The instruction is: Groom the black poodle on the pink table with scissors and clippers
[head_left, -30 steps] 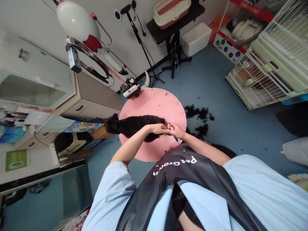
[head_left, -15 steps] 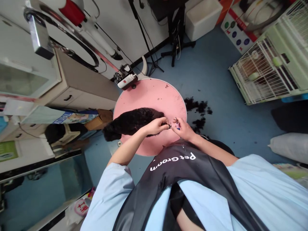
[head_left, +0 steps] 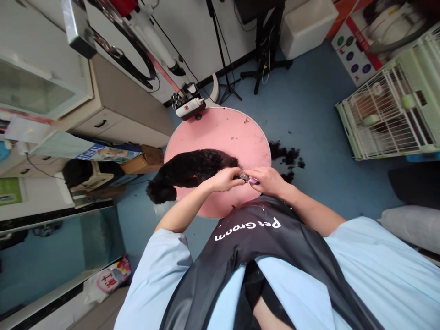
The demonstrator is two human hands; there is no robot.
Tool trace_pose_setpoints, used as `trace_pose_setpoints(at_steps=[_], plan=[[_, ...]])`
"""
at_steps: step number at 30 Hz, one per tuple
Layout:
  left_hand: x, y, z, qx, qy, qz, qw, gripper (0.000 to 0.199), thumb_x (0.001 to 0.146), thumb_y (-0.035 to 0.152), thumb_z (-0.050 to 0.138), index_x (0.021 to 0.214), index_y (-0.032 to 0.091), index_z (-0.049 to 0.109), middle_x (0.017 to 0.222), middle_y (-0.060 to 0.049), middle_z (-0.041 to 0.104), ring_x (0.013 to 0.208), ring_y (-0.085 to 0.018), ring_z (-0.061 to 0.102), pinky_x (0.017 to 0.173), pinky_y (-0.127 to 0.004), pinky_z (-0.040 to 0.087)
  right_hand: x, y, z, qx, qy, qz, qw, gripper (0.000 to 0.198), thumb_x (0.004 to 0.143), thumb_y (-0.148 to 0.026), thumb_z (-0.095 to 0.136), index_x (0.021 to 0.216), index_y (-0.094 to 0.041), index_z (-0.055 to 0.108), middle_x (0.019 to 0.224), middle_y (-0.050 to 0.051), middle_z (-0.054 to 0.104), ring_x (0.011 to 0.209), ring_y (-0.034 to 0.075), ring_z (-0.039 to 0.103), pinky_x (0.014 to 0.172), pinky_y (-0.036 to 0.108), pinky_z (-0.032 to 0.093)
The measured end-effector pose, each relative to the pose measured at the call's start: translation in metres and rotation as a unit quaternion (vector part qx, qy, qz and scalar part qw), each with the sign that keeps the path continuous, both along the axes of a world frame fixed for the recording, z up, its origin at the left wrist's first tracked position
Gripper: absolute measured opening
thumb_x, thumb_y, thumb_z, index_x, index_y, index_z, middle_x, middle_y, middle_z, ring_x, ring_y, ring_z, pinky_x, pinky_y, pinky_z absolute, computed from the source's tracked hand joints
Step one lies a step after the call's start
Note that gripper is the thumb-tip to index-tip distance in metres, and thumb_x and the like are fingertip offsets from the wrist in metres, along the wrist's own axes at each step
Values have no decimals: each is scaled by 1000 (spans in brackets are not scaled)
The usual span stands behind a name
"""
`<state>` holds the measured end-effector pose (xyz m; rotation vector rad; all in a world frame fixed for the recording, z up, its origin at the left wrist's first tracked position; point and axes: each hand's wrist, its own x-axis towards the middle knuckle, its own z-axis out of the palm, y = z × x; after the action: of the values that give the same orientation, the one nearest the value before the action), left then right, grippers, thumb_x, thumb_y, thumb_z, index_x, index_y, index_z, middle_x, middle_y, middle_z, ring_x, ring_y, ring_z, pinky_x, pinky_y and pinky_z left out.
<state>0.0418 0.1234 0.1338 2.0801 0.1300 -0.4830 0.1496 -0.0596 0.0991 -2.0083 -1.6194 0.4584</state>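
Note:
A black-coated dog (head_left: 195, 167) stands on the round pink grooming table (head_left: 220, 130), its head to the left and its rear toward my hands. My left hand (head_left: 227, 178) is closed round one of its hind paws, which the fingers mostly hide. My right hand (head_left: 270, 180) grips small nail clippers (head_left: 254, 181) with a purple-blue handle and a metal head. That metal head meets the left fingertips at the paw. Whether a claw sits between the blades is too small to tell.
A holder with scissors and a white bottle (head_left: 190, 108) is fixed at the table's far edge. Black hair clippings (head_left: 287, 153) lie on the blue floor. A wire cage (head_left: 385, 110) stands at right, drawers (head_left: 113, 123) and a cardboard box (head_left: 144, 159) at left.
My right hand has moved left with the clippers, closing the gap to my left hand at the paw. The dog's head and front have shifted slightly. The camera view has tilted a little.

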Motion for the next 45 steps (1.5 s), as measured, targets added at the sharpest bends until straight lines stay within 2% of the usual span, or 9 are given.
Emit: trace_pose_setpoints(at_steps=[5,12,16,20,25,30,41,45], plan=[[-2,0,-2,4,14,9,1000,22,79,34,60,80,12,59,69,1,54,62,-10,46,58,-22,35,-2,1,1,6,-5,5,1000,40,79,-19,55,119,-18,62,102,7,71,87,19,64,73,27,45],[-5,0,0,10,14,31,999,22,78,34,62,80,12,61,71,-1,58,65,-11,51,61,-22,39,-5,4,-7,-24,15,-13,1000,39,79,-22,55,117,-24,63,92,3,73,78,17,66,64,24,44],[-5,4,3,-37,13,5,999,22,79,33,59,88,13,65,78,-3,63,71,-12,56,66,-22,43,-7,4,-16,-20,65,-79,995,39,77,-22,57,115,-23,65,96,3,73,79,17,67,69,24,46],[-5,12,6,-57,40,-25,997,21,79,31,57,85,13,65,74,-2,61,67,-12,55,64,-22,43,-14,-1,-20,-6,92,-137,986,43,75,-20,58,117,-21,64,102,5,72,81,18,67,74,27,50],[-6,15,8,-97,29,-24,995,21,83,26,50,92,12,62,83,-3,60,72,-10,51,67,-21,42,-26,-7,-20,48,92,-125,987,41,76,-20,56,116,-20,63,107,6,71,93,20,67,84,30,53],[-7,11,7,-130,29,-19,991,18,82,21,49,91,10,61,78,-1,56,69,-8,48,66,-20,39,-30,-5,-18,70,53,-94,992,41,79,-21,55,119,-19,62,114,8,68,102,21,65,91,32,51],[-11,7,10,-100,53,20,993,15,79,25,54,79,11,60,66,1,53,61,-8,45,58,-20,38,-32,-2,-13,38,16,-75,996,45,78,-20,55,122,-18,62,114,7,69,97,20,67,85,28,52],[-12,5,11,-92,62,26,993,14,78,25,53,76,12,59,63,2,50,58,-8,43,56,-20,37,-33,-2,-12,17,21,-84,996,44,77,-19,56,120,-22,63,108,4,72,87,18,68,75,25,52]])
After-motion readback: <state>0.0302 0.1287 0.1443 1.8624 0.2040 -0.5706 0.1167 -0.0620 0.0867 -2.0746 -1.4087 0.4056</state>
